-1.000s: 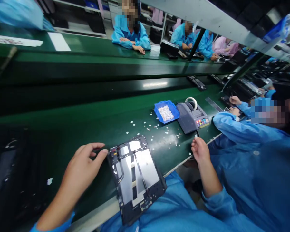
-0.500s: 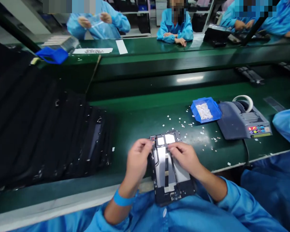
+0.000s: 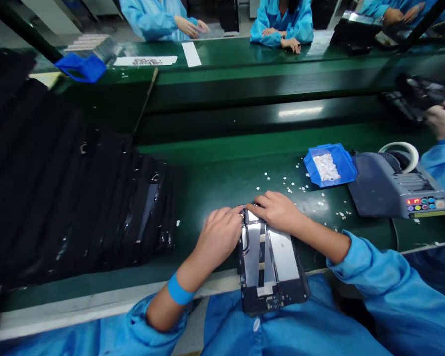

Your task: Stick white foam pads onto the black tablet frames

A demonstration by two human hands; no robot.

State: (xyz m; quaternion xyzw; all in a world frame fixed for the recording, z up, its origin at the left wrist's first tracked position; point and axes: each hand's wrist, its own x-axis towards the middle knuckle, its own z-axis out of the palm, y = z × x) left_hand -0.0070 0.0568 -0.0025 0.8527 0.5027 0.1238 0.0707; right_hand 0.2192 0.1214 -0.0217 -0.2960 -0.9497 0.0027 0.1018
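Note:
An opened tablet [image 3: 286, 257], its silver battery panels and dark circuit parts exposed, lies with its top end on the green bench and its lower end over the front edge, near my lap. My left hand [image 3: 222, 232] is closed over its upper left corner, fingers together. My right hand [image 3: 276, 211] is bent over the top end, with its fingertips pressed down close to the left ones. Both hands cover much of the tablet's top, and whatever small part lies under the fingertips is hidden.
Upright black padded slabs [image 3: 77, 198] fill the left side. To the right stand a blue bin [image 3: 343, 165] of white bits and a grey tape dispenser [image 3: 393, 185]; white scraps are scattered nearby. A co-worker's hand [image 3: 443, 121] holds a dark device at far right.
Both hands have gone from pinching above the tablet to pressing at its top end; the right moved up and inward. A co-worker's hand has appeared at right. The view has shifted slightly.

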